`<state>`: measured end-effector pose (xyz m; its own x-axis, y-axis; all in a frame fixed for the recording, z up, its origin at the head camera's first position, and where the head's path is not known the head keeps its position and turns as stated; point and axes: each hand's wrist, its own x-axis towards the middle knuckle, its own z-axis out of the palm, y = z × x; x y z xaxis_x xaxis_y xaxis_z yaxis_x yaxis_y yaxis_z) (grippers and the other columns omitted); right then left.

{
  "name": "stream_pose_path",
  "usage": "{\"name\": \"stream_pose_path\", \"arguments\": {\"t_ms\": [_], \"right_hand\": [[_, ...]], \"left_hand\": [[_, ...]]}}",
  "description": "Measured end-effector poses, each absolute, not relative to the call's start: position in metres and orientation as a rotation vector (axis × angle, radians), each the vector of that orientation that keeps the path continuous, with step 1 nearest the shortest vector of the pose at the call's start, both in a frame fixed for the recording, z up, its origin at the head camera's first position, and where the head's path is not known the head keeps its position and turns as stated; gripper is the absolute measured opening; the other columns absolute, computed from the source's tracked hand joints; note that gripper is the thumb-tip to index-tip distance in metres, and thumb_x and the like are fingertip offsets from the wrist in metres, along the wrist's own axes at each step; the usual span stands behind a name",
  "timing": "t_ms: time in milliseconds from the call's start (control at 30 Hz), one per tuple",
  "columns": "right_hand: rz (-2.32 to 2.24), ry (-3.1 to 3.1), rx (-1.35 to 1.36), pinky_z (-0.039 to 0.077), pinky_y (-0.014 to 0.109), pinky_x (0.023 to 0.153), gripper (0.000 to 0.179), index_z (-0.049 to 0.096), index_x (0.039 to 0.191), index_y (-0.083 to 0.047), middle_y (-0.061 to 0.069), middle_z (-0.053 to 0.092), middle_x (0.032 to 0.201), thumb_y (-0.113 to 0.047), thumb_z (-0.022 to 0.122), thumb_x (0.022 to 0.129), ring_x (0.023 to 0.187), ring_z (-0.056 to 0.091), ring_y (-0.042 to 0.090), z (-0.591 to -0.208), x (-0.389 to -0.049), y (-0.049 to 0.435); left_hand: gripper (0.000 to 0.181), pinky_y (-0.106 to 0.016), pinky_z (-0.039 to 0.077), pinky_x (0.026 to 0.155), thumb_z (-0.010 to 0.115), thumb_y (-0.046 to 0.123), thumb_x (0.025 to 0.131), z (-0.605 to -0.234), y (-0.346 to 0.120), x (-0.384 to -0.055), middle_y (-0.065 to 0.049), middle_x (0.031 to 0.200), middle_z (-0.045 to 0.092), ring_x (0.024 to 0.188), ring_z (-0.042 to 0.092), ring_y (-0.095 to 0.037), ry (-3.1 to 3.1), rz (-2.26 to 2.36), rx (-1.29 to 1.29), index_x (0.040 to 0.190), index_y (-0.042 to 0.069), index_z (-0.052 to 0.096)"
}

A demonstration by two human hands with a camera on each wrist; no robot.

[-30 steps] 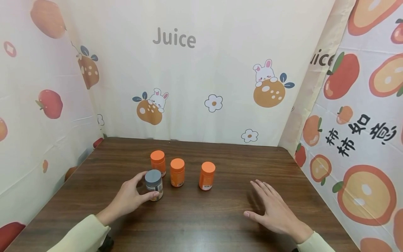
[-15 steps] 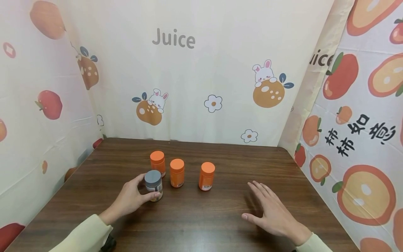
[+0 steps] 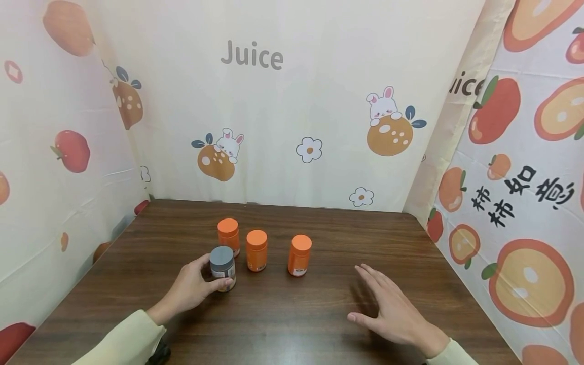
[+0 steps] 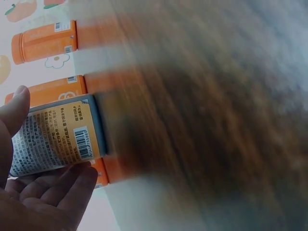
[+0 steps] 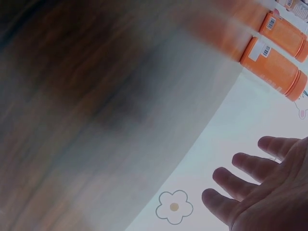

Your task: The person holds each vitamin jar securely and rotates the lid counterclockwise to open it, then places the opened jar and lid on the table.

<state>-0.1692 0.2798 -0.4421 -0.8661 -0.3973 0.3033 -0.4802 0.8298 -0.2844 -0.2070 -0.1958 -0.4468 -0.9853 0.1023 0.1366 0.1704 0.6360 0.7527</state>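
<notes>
Showing at lower left, the left hand (image 3: 186, 288) is curled round an upright grey-lidded jar (image 3: 222, 259), gripped by thumb and fingers. Three orange jars (image 3: 257, 252) are seen below the frame's centre; at lower right, the right hand (image 3: 396, 310) is held over the table (image 3: 283, 329), fingers extended.

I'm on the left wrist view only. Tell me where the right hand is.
Observer: In the head view, the right hand is well to the right of the rightmost orange bottle.
Operator: Now name the orange bottle that stands farthest back; I can't judge depth from here.
Observer: The head view shows it's the leftmost orange bottle, the one behind the grey-lidded jar.
</notes>
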Motion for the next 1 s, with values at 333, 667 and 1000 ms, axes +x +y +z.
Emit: {"name": "stream_pose_path", "arguments": {"t_ms": [333,667,1000], "right_hand": [[0.516,-2.717,0.740,0.036,0.060,0.106,0.097,0.038,0.158,-0.024,0.003,0.042,0.159,-0.065,0.078,0.080,0.141,0.044,0.033,-0.443,-0.169,0.276],[0.528,-2.718,0.762,0.040,0.059,0.105,0.095,0.040,0.157,-0.027,0.001,0.043,0.158,-0.065,0.078,0.080,0.141,0.044,0.030,-0.442,-0.167,0.267],[0.516,-2.714,0.780,0.042,0.058,0.104,0.093,0.043,0.155,-0.026,0.000,0.046,0.155,-0.064,0.080,0.079,0.139,0.046,0.028,-0.442,-0.166,0.260]], "left_hand": [[0.067,-0.045,0.056,0.088,0.087,0.030,0.084,-0.445,-0.192,-0.207,-0.013,0.124,0.068,0.105,0.067,-0.025,-2.771,-1.355,-0.192,0.136,0.001,0.058],[0.066,-0.046,0.056,0.090,0.086,0.034,0.083,-0.446,-0.191,-0.204,-0.011,0.124,0.068,0.106,0.067,-0.024,-2.778,-1.362,-0.166,0.135,0.003,0.059],[0.064,-0.045,0.056,0.090,0.086,0.032,0.084,-0.444,-0.188,-0.199,-0.010,0.123,0.069,0.107,0.068,-0.024,-2.761,-1.358,-0.208,0.135,0.005,0.060]]}}
